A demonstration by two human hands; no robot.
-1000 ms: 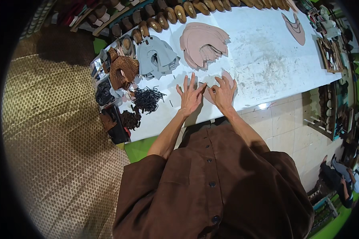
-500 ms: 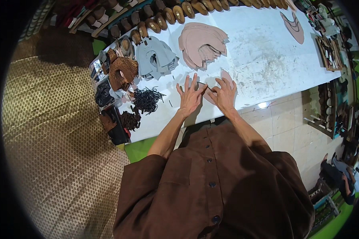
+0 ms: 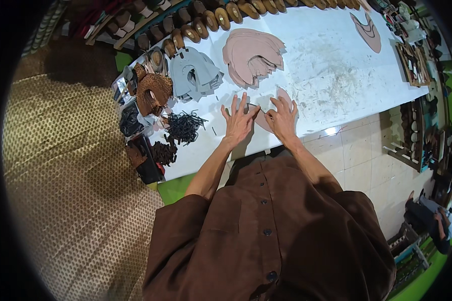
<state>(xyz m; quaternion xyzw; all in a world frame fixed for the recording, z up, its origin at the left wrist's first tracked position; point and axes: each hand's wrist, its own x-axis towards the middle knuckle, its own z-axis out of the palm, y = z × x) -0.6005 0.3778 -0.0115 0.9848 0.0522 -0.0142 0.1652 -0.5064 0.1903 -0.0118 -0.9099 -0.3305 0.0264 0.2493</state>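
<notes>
On the white table in front of me lies a curved pink shoe-upper piece (image 3: 262,121), partly hidden under my hands. My left hand (image 3: 239,124) rests beside it with fingers spread, its thumb touching a thin black strip (image 3: 251,104) at the piece's edge. My right hand (image 3: 283,120) lies over the piece, thumb and index finger pinched at the strip's other end. Left of my hands sits a tangled heap of short black strips (image 3: 184,126), with a few loose ones near it. Farther back are a stack of pink pieces (image 3: 251,52) and a stack of grey pieces (image 3: 193,75).
Brown patterned pieces (image 3: 154,90) and a dark brown heap (image 3: 164,152) crowd the table's left end. Wooden shoe lasts (image 3: 222,18) line the far edge. Another pink piece (image 3: 369,35) and a wooden tray (image 3: 411,65) lie right. A person (image 3: 432,218) is at far right.
My right thumb and index finger have shifted slightly at the strip. My left hand keeps nearly the same pose. The whole view has drifted a little.
</notes>
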